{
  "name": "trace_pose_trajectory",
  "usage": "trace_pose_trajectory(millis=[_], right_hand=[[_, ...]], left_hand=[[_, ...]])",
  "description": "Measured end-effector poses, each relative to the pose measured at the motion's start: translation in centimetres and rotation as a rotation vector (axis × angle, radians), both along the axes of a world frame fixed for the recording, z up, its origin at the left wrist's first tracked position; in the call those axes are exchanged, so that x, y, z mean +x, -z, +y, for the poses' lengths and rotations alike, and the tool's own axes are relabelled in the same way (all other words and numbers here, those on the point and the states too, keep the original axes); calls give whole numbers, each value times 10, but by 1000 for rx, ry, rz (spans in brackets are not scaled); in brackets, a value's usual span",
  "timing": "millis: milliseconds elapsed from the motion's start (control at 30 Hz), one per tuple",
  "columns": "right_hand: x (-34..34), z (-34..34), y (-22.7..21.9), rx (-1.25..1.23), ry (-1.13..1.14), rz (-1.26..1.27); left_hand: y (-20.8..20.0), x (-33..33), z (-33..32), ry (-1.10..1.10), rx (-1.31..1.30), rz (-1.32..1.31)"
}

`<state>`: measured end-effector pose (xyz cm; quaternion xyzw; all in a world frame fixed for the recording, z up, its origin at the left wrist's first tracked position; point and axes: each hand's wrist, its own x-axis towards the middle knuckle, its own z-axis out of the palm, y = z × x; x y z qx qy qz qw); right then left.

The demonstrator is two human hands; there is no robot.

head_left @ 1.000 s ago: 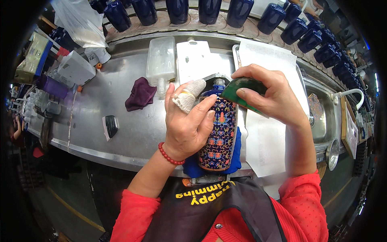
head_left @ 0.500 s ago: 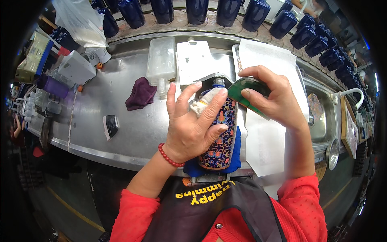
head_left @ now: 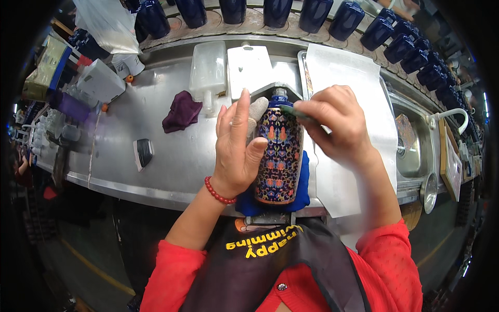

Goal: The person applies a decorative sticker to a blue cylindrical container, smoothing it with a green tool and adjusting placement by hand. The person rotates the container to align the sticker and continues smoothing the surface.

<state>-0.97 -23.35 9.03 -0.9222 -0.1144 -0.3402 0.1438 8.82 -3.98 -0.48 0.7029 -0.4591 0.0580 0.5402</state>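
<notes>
A dark blue vase (head_left: pixel 278 156) with a dense flower pattern lies on a blue cloth (head_left: pixel 302 192) at the front edge of the steel bench (head_left: pixel 135 119). My left hand (head_left: pixel 236 148) rests flat against the vase's left side, fingers stretched upward, thumb on the body. A pale bandage wraps one fingertip. My right hand (head_left: pixel 332 125) pinches a green pad (head_left: pixel 291 110) and presses it on the vase's shoulder near the neck.
A purple rag (head_left: pixel 181 112) and a small dark block (head_left: pixel 143 152) lie on the bench to the left. White plastic trays (head_left: pixel 231 70) sit behind the vase, white paper (head_left: pixel 348 83) to the right. A row of dark blue vases (head_left: pixel 322 15) lines the back shelf. A sink (head_left: pixel 410 145) is far right.
My left hand has opened from a wrap around the vase to a flat hold on its left side. The right hand with the green pad has moved down onto the vase's shoulder.
</notes>
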Motion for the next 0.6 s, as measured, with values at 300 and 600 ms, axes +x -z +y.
trace_pose_trajectory(millis=[300, 600], right_hand=[[-47, 29, 28, 105, 4, 39], [-106, 49, 73, 341, -107, 104]], left_hand=[[28, -31, 27, -4, -91, 197], [28, -69, 61, -25, 94, 75]])
